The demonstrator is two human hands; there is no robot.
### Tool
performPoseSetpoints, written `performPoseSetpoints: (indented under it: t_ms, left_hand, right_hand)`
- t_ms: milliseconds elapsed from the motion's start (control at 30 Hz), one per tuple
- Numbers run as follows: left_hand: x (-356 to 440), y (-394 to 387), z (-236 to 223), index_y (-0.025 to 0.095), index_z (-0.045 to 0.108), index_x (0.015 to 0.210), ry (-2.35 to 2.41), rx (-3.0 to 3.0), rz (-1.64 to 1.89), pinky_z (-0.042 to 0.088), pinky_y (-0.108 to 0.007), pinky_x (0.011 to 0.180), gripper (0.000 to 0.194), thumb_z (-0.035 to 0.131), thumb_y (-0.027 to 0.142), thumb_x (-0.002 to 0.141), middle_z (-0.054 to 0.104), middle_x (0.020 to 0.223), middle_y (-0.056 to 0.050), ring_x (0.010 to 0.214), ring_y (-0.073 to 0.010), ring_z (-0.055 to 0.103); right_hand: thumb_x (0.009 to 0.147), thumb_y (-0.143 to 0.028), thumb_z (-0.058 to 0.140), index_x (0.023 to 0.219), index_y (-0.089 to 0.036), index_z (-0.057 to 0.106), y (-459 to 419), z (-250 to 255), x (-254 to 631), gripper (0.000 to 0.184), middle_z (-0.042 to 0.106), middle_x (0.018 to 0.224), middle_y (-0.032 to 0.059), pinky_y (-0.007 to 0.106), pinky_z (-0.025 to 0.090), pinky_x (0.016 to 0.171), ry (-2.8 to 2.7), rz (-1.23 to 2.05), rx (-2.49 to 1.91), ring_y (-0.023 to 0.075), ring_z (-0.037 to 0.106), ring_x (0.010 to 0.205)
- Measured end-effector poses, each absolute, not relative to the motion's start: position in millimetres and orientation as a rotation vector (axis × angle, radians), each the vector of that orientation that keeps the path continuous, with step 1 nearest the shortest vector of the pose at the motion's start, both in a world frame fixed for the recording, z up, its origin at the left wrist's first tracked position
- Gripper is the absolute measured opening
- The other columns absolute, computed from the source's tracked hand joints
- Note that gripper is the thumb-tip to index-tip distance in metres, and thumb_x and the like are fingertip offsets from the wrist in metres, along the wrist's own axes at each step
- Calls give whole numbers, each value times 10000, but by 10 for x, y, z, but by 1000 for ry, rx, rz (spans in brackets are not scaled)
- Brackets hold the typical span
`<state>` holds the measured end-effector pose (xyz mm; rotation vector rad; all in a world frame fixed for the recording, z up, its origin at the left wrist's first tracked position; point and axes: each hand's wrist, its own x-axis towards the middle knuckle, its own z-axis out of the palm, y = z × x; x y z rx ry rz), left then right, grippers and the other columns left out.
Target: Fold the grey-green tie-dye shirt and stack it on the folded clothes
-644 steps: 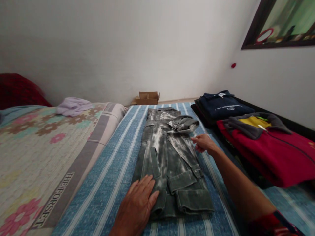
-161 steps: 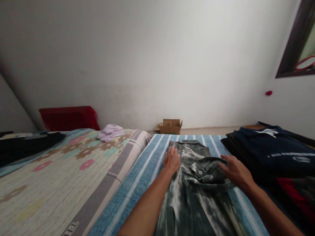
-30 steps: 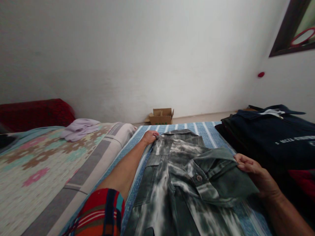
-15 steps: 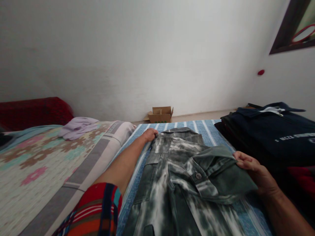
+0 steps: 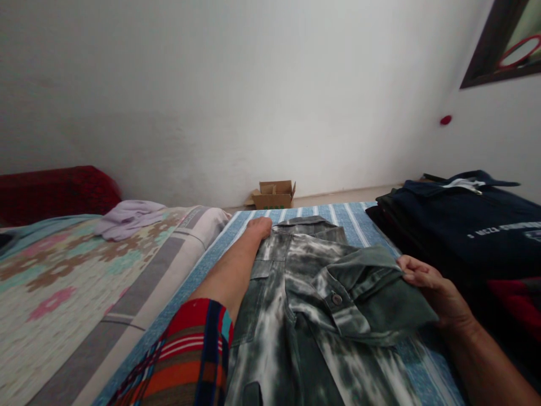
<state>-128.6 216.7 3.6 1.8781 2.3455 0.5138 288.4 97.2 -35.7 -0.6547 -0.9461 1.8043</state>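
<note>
A grey-green bleached denim jacket (image 5: 296,316) lies folded lengthwise on the blue striped bedsheet (image 5: 350,217). My left hand (image 5: 258,228) reaches to the far end and grips the jacket's shoulder beside the collar. My right hand (image 5: 426,279) pinches the edge of the folded sleeve with its buttoned cuff (image 5: 350,282), at the jacket's right side. My left arm lies along the jacket's left edge, with a red plaid sleeve near the camera.
A stack of folded clothes with a navy garment (image 5: 460,225) on top stands to the right. A floral quilt (image 5: 63,270) with a lilac cloth (image 5: 129,214) covers the left side, by a red cushion (image 5: 54,189). A small cardboard box (image 5: 273,194) sits against the white wall.
Over the last second both hands keep their hold on the jacket. My left arm has slid a little over the jacket's left edge, and the view has shifted slightly.
</note>
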Motion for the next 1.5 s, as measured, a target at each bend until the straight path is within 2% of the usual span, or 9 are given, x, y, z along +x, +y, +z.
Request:
performPoseSetpoints:
  t_ms: [300,500,633,767,900,1033,1167,1333,1500]
  left_hand:
    - [-1281,1869,48,137,655,945,2583,1853,278,448,-350,828,178,556,206,814,654,1030,-145,1022,-282,590]
    - [-1114,1533,-17,157,639,921,2547,1918,339,421,-286,828,257,390,191,868,663,1004,-117,986,-228,603]
    - [-885,1451,-125,155,602,1030,2347,2035,309,380,-288,915,315,379,330,893,611,1163,-121,1113,-221,542]
    - [-789,1481,-225,106,481,1250,2292,1994,288,307,-370,1012,519,404,448,866,413,1408,-182,1316,-281,354]
    - [-848,1514,-259,132,454,1286,2306,1942,361,271,-373,1045,550,428,471,854,375,1443,-160,1347,-275,305]
    - [-1046,1604,-179,165,571,1144,2405,1853,535,340,-298,987,338,411,290,874,542,1295,-123,1232,-233,465]
    - [-1264,1752,-110,144,620,1070,2491,1634,661,432,-277,839,286,537,186,799,632,1139,-126,1116,-256,553]
    - [-1369,1865,-165,121,614,961,2450,1425,705,492,-279,651,223,583,316,857,650,870,-56,766,-163,625]
    - [-1410,1907,-184,112,599,846,2405,1328,731,473,-234,544,226,570,334,873,611,731,-3,601,-105,576]
  right_hand:
    - [586,-202,755,727,-208,606,922,-292,2870,205,581,611,-25,229,420,499,-907,1850,-616,120,538,526]
    - [591,-199,754,725,-212,602,906,-270,2867,203,549,568,-34,228,409,499,-917,1857,-602,115,510,503]
    - [591,-212,745,720,-210,590,920,-321,2888,203,544,576,-29,231,399,494,-938,1858,-564,116,496,497]
    - [601,-227,734,732,-225,572,915,-332,2916,208,519,575,-29,238,387,472,-947,1889,-544,122,477,483]
    - [590,-244,741,710,-225,557,903,-305,2921,221,516,585,-27,250,413,495,-986,1882,-533,133,490,507]
    - [583,-230,739,693,-217,556,895,-293,2904,214,528,589,-18,246,420,511,-972,1894,-519,133,498,523]
    - [572,-221,736,690,-209,561,887,-293,2898,211,526,601,-9,252,424,521,-945,1897,-508,140,506,539]
    - [575,-246,739,666,-214,543,882,-288,2918,218,475,566,-32,247,412,502,-989,1897,-517,124,462,507]
    - [569,-256,748,644,-209,530,885,-284,2944,235,434,542,-39,235,387,478,-1012,1895,-512,105,411,476]
